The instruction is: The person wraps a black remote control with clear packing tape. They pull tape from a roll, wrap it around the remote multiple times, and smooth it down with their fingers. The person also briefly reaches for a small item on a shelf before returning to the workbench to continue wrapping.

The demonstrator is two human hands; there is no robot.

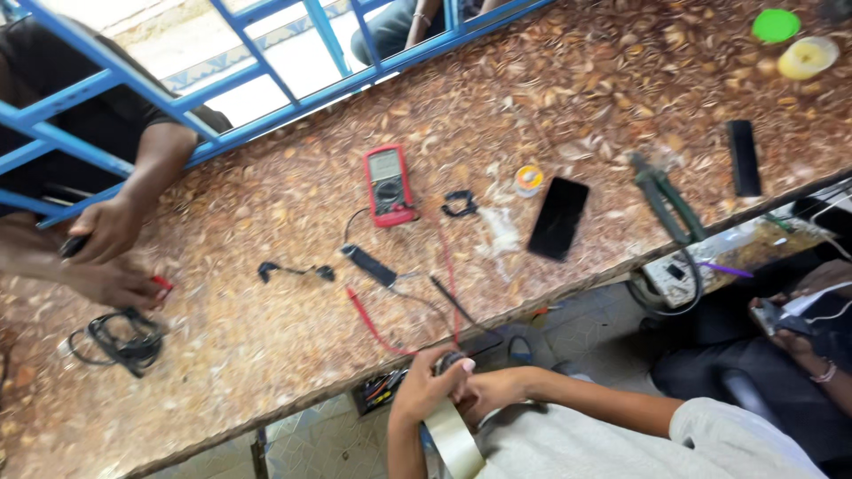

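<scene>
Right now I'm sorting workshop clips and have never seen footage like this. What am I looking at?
There is no machine here. A camera on a person's head looks down at their own bare hands. The left hand and right hand together pinch a small dark part, and a tan strip hangs below it. On the leaf-patterned counter lie a red multimeter with its leads, a black phone and pliers. The hands at far left belong to someone else.
</scene>
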